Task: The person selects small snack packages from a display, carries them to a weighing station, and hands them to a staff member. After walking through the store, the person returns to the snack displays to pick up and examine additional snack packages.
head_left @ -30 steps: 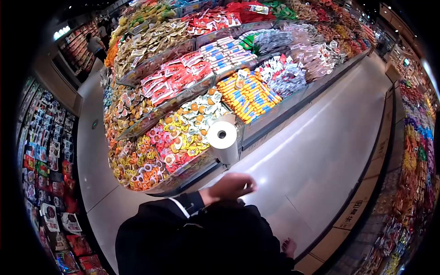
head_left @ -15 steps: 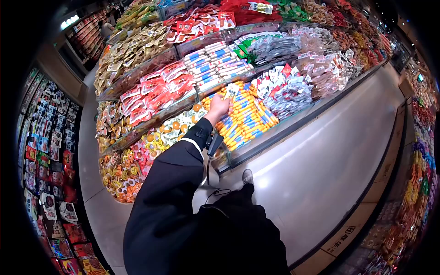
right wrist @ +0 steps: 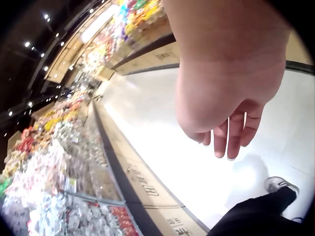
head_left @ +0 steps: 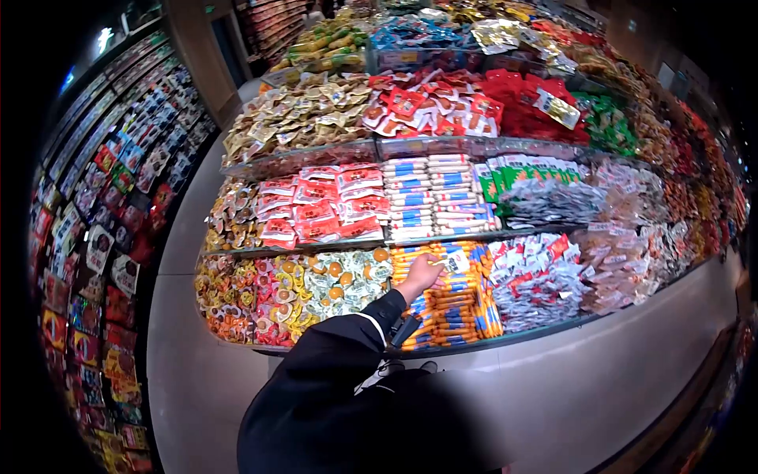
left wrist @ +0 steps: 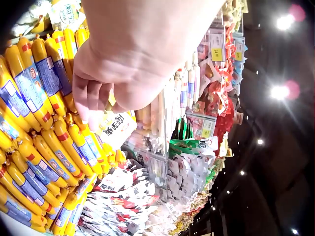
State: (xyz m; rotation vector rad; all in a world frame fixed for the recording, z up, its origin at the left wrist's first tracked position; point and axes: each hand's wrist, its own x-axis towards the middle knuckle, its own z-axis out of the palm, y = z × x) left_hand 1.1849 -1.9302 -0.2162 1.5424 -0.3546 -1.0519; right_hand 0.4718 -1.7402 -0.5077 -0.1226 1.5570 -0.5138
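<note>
My left hand (head_left: pixel 425 273) reaches into a bin of yellow-wrapped sausages (head_left: pixel 450 312). In the left wrist view its curled fingers (left wrist: pixel 93 96) come down among the sausages, right beside a small white printed card (left wrist: pixel 118 129). A bit of yellow shows between thumb and fingers; I cannot tell if a sausage is gripped. The card lies at the fingertips in the head view too. My right hand (right wrist: pixel 229 103) hangs over the pale floor with relaxed fingers and nothing in them; the head view does not show it.
Wrapped eggs (head_left: pixel 339 276) fill the bin to the left, silvery packets (head_left: pixel 537 280) the one to the right. Behind a clear divider lie white-wrapped sausages (head_left: pixel 410 197) and red packs (head_left: pixel 320 207). Hanging snack packs (head_left: pixel 99 245) line the left wall. My shoe (right wrist: pixel 281 186) stands on the floor.
My left hand has gone from in front of my body out to the yellow sausages and stays there. The head view has turned, bringing the display more squarely ahead.
</note>
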